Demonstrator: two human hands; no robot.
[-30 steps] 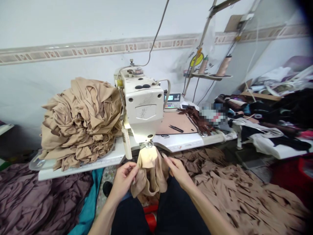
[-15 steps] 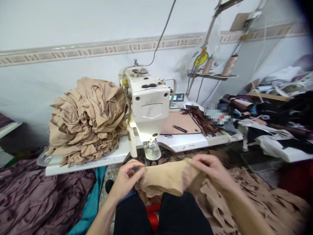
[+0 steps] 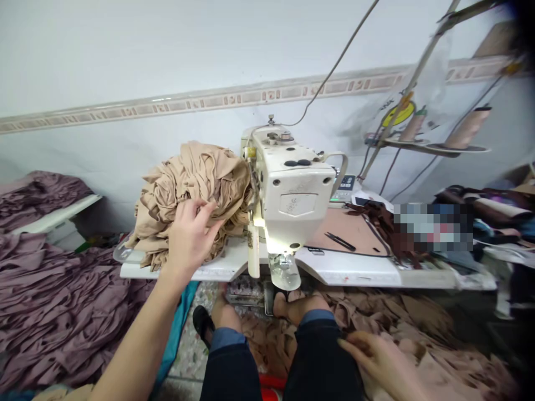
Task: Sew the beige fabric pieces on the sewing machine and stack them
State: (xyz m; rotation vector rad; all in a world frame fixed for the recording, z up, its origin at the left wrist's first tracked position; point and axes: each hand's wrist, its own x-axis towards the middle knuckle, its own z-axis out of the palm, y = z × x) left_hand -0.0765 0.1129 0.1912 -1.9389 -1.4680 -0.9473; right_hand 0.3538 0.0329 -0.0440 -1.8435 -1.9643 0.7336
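My left hand [image 3: 192, 231] reaches over the front of a heaped pile of tan fabric pieces [image 3: 196, 172], thumb and forefinger apart. Whether its hidden fingertips touch the cloth I cannot tell. Low on the right, my right hand [image 3: 376, 356] hovers by my right knee with fingers loosely bent, slightly blurred, and no cloth shows in it. A white sewing machine [image 3: 298, 200] stands right of the pile, its lamp lit. A bit of tan cloth [image 3: 62, 393] shows at the bottom edge beside my left forearm.
Black thread snips [image 3: 340, 241] lie on a pinkish mat [image 3: 355, 225], near dark brown strips [image 3: 382, 228]. Thread cones [image 3: 466, 128] stand on a rack at right. Mauve fabric [image 3: 62, 312] fills the left; tan pieces [image 3: 388, 317] lie below the table.
The tan piece stretched between both hands has left them. My left hand has moved up and left to the pile; my right hand has lowered. The view has swung left.
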